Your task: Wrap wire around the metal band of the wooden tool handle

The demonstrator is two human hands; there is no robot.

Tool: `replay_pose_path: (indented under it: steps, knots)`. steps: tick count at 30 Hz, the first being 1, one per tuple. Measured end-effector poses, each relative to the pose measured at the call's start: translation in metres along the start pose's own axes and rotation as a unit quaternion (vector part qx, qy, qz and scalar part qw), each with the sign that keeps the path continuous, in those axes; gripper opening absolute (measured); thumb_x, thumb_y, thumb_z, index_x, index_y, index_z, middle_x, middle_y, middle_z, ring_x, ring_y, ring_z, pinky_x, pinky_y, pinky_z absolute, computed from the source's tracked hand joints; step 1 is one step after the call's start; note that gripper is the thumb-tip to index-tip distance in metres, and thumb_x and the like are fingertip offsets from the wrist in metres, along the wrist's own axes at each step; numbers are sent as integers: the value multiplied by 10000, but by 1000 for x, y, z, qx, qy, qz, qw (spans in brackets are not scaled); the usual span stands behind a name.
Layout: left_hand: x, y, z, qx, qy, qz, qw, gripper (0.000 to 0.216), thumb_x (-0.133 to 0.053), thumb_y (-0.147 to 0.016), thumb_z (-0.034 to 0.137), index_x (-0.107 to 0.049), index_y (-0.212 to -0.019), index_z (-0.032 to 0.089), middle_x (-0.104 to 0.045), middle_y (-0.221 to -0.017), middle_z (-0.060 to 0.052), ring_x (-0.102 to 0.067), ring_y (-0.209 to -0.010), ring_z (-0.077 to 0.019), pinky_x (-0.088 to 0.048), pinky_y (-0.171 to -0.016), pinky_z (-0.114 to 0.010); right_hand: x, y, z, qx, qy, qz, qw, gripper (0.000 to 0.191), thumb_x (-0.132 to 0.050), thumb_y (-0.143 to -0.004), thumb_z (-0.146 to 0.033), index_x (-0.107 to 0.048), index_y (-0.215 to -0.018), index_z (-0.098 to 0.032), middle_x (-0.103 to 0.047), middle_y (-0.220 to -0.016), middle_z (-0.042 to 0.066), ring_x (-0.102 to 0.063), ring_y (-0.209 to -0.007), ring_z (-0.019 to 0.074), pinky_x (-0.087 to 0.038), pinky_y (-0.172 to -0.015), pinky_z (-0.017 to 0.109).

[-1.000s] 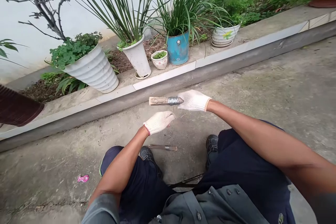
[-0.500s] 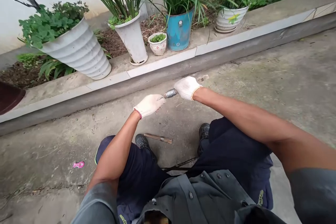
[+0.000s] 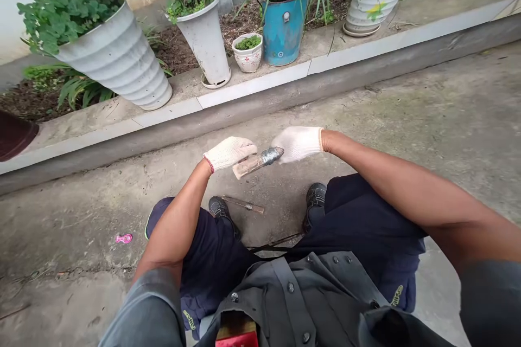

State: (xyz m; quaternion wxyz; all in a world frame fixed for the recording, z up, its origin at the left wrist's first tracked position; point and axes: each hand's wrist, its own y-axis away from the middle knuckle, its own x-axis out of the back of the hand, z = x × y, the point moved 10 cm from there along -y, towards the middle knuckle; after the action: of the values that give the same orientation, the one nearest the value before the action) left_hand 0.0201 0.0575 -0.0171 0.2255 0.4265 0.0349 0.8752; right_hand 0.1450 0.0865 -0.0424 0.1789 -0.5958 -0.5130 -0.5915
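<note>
Between my gloved hands is a short wooden stick (image 3: 249, 166), bound near one end with turns of silver wire (image 3: 272, 155). My right hand (image 3: 300, 143), in a white knit glove, is closed at the wire-bound end; its fingertips are partly hidden. My left hand (image 3: 230, 153), also gloved, has its fingers closed along the far side of the bare wooden end, which shows in front of them. On the concrete by my left shoe (image 3: 220, 209) lies a second wooden stick (image 3: 244, 204), with wire around it near one end.
Ahead, a low concrete ledge (image 3: 252, 89) carries a ribbed white planter (image 3: 118, 59), a tall white pot (image 3: 205, 40), a small patterned pot (image 3: 247, 59), a blue bucket (image 3: 285, 32) and a white bowl pot (image 3: 370, 13). A pink object (image 3: 124, 238) lies on the ground at left.
The stick has turned: its bare wooden end now points toward my left hand, where before it stuck out past my right. Both hands appear lower relative to the ledge.
</note>
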Motion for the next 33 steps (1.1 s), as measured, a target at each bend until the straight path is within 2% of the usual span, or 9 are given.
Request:
replay_pose_path:
  steps: [3,6,9,13,17,22,26,30,33]
  knots:
    - [-9,-3,4,-49,59,-10,997,342,-558,-980,460,-720,-906,167,-699,-848,-6,-629,-784,-160,-459,-745,-262,13,8,4,-12,-44,43,998,257,-683,-877,-424,-737,-875,-173,-702,-760,31,-569,-653,140,-332,-613,273]
    - [-18,-8,-7,-6,149,-3,989,285,-590,-971,423,-699,-979,160,-653,-750,-14,-598,-654,-147,-497,-691,-281,22,13,10,-52,-113,65,990,294,-719,-860,-459,-683,-838,-168,-673,-729,18,-572,-660,139,-340,-607,265]
    - [-18,-10,-20,47,162,42,985,315,-547,-1001,420,-623,-808,182,-600,-641,-12,-585,-605,-153,-516,-676,-295,22,16,16,-87,-241,59,965,311,-718,-873,-477,-646,-849,-175,-661,-707,16,-596,-649,144,-383,-612,259]
    - [-23,-11,-23,80,74,27,994,387,-511,-997,343,-568,-643,196,-646,-639,-34,-634,-653,-172,-517,-699,-281,16,17,4,-49,-319,16,946,294,-667,-942,-469,-603,-913,-183,-683,-782,28,-614,-672,137,-408,-626,241]
    - [-23,-10,-19,97,71,25,992,383,-501,-1001,321,-594,-653,189,-686,-666,-38,-667,-681,-175,-519,-727,-272,15,11,6,-40,-278,38,959,281,-617,-988,-456,-618,-965,-175,-694,-850,43,-582,-709,133,-393,-634,233]
    - [-37,-11,-4,55,89,-10,994,313,-473,-1041,374,-674,-882,194,-752,-760,-15,-714,-791,-181,-502,-772,-269,29,7,41,-167,-157,120,966,322,-617,-978,-482,-711,-1042,-180,-716,-861,71,-607,-716,175,-385,-652,277]
    - [-47,-10,-2,57,68,-44,995,306,-467,-1035,377,-683,-907,202,-738,-719,2,-705,-785,-184,-479,-760,-273,44,11,62,-256,-28,156,954,293,-622,-975,-320,-771,-1156,-144,-764,-1032,190,-717,-912,282,-469,-791,341]
    - [-39,-11,-2,51,-6,-35,998,345,-457,-1030,403,-652,-818,211,-681,-664,16,-641,-665,-178,-433,-690,-291,28,3,64,-274,116,72,952,239,-681,-901,-171,-815,-1071,-72,-764,-1016,269,-733,-1034,370,-503,-887,430]
    - [-26,-12,0,41,-72,-17,996,363,-434,-1032,395,-663,-818,212,-653,-648,15,-600,-650,-182,-390,-667,-303,1,-5,51,-201,148,-4,968,205,-710,-852,-157,-832,-1006,-100,-774,-991,244,-733,-1013,363,-500,-880,427]
